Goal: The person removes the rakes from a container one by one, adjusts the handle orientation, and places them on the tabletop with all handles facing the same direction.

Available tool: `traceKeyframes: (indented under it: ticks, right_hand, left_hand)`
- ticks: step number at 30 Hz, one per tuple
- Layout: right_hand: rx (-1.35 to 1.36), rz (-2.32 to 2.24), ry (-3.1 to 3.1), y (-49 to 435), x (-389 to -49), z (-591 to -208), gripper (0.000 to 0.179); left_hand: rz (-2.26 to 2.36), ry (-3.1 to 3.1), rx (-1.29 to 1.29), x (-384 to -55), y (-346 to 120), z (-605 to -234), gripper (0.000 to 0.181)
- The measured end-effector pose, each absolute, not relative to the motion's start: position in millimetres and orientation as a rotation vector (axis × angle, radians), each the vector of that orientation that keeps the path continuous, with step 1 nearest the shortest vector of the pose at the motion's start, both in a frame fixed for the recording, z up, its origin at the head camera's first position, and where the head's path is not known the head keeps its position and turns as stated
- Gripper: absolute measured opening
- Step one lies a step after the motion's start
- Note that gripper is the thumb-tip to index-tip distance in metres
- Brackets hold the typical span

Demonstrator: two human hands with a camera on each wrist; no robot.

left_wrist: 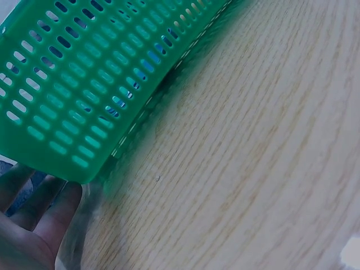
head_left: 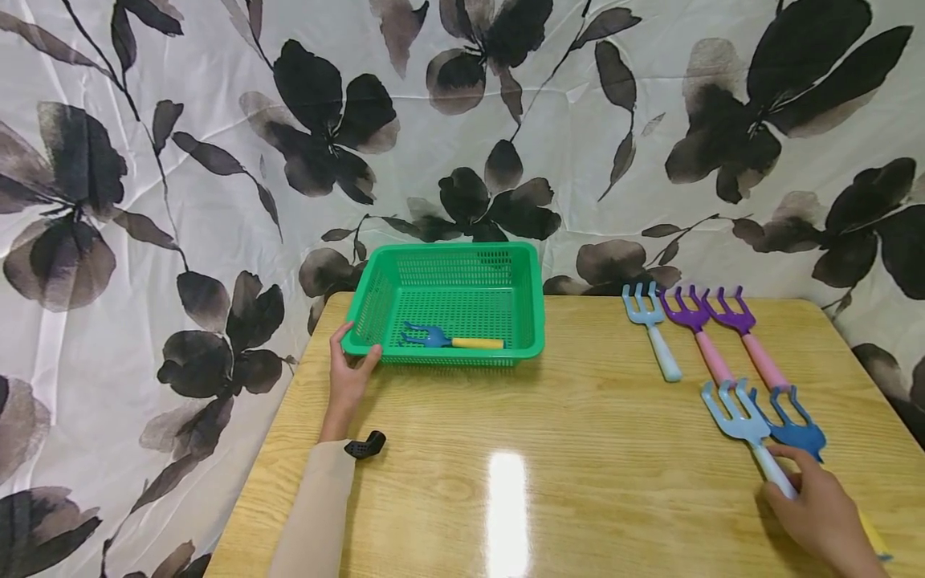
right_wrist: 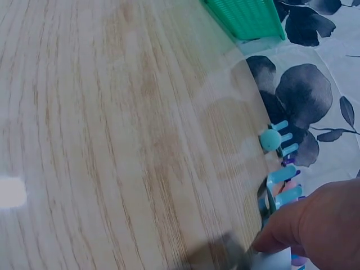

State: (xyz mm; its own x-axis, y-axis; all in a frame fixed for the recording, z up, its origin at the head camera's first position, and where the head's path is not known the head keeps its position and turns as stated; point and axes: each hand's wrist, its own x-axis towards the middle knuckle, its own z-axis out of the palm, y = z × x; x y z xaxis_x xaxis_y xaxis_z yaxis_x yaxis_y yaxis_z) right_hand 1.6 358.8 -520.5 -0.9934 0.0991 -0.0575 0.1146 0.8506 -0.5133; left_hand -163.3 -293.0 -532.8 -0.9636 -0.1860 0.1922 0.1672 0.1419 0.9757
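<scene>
My left hand (head_left: 348, 377) holds the front left corner of a green plastic basket (head_left: 538, 321), thumb at the front rim and fingers along the left side. Inside the basket lies a blue hand rake (head_left: 433, 337) with a yellow handle. At the right, my right hand (head_left: 824, 502) grips the handle of a light blue hand fork (head_left: 739, 417), tines pointing away from me. Under that fork and hand is another blue rake (head_left: 798, 433), its yellow handle mostly hidden. In the right wrist view, the thumb (right_wrist: 284, 228) lies along the held fork's handle.
Behind the right hand, a second light blue fork (head_left: 654, 337) and two purple rakes with pink handles, one (head_left: 711, 353) beside the other (head_left: 762, 357), lie on the wooden table (head_left: 578, 449). A flowered cloth (head_left: 592, 144) hangs behind the table's far edge.
</scene>
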Motion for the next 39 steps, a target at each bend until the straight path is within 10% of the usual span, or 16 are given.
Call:
traceKeyframes:
  ticks: [39]
  right_hand:
    - [-0.016,-0.685,3.075,365,-42,-484,0.059]
  left_hand:
    - [-1.96,-2.187,0.007,-145,-284,-499,0.075]
